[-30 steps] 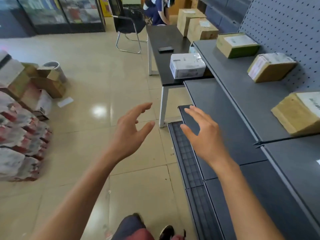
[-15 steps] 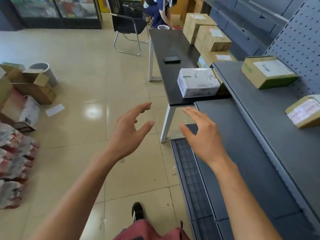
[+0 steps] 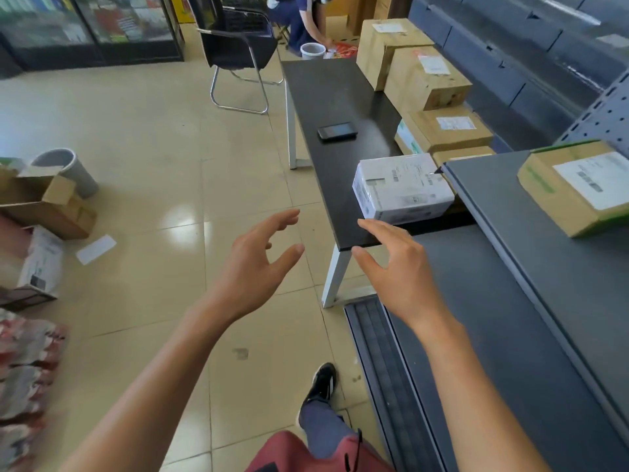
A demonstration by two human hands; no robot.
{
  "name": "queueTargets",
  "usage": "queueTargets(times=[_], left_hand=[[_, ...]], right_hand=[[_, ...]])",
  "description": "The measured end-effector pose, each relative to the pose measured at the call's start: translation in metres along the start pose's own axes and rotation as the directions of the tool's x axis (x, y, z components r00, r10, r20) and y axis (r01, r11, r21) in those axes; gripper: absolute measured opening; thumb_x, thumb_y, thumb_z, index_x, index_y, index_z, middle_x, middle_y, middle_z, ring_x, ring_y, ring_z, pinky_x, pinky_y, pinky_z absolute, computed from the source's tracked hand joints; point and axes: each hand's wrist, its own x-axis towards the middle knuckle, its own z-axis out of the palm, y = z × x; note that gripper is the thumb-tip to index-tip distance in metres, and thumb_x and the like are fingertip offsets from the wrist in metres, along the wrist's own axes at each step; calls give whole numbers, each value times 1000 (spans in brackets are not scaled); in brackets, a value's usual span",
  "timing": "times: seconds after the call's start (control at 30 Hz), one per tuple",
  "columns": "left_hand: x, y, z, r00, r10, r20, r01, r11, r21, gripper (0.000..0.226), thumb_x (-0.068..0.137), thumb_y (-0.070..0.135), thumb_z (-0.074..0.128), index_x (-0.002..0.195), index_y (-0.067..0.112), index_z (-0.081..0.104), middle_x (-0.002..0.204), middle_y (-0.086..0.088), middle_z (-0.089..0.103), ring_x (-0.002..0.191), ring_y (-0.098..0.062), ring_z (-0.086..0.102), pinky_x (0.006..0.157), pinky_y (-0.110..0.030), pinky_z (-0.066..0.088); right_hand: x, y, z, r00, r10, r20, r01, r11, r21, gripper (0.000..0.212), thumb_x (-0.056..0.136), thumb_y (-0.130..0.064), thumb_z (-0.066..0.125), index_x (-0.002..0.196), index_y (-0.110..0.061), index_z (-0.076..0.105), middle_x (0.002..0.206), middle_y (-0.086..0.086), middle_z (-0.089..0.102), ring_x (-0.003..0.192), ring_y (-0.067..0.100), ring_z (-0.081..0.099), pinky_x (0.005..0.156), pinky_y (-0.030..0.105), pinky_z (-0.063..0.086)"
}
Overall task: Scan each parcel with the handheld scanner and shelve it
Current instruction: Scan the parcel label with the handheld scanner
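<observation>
Reaching hands point(image 3: 326, 267) empty, white parcel point(image 3: 401, 189) just beyond

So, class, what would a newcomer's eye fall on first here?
Two empty hands reaching forward at centre, the left hand and right hand, fingers spread. Just beyond them a white parcel sits on the near end of the black table, brown boxes stacked behind.

I'm looking at what seems a small shop's parcel corner: grey pegboard shelving point(image 3: 531, 253), glass-door coolers point(image 3: 102, 25), labelled cardboard parcels point(image 3: 425, 80).
</observation>
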Motion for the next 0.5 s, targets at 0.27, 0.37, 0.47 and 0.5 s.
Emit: queueTargets(times=[0.27, 0.37, 0.47, 0.5], left_hand=[[127, -10, 5, 1000, -20, -3, 20, 997, 69, 51, 96, 41, 62, 144, 42, 47, 135, 24, 59, 129, -1, 51, 102, -39, 50], [160, -12, 6, 999, -40, -22, 41, 997, 63, 51, 96, 41, 62, 145, 42, 47, 136, 23, 59, 130, -1, 50, 103, -39, 50], [195, -18, 5, 998, -50, -32, 52, 997, 58, 52, 95, 39, 62, 146, 38, 48, 138, 20, 59, 130, -2, 50, 104, -40, 50], [204, -21, 4, 998, -50, -34, 52, 997, 58, 52, 96, 38, 62, 146, 37, 48, 138, 19, 59, 130, -2, 51, 104, -40, 50]], right_hand=[[137, 39, 1, 999, -54, -1, 54, 998, -19, 49, 97, -30, 66, 144, -23, 54, 145, -5, 56, 135, 8, 44, 109, 23, 35], [175, 41, 3, 997, -78, 21, 79, 996, -44, 49, 97, -31, 67, 143, -23, 54, 143, -5, 57, 132, 7, 44, 106, 21, 35], [214, 45, 6, 995, -89, 49, 92, 993, -67, 49, 98, -34, 65, 144, -25, 53, 145, -6, 55, 135, 8, 44, 104, 15, 26], [225, 46, 8, 994, -93, 53, 97, 993, -73, 49, 98, -35, 65, 144, -25, 53, 146, -5, 55, 136, 10, 44, 105, 15, 25]])
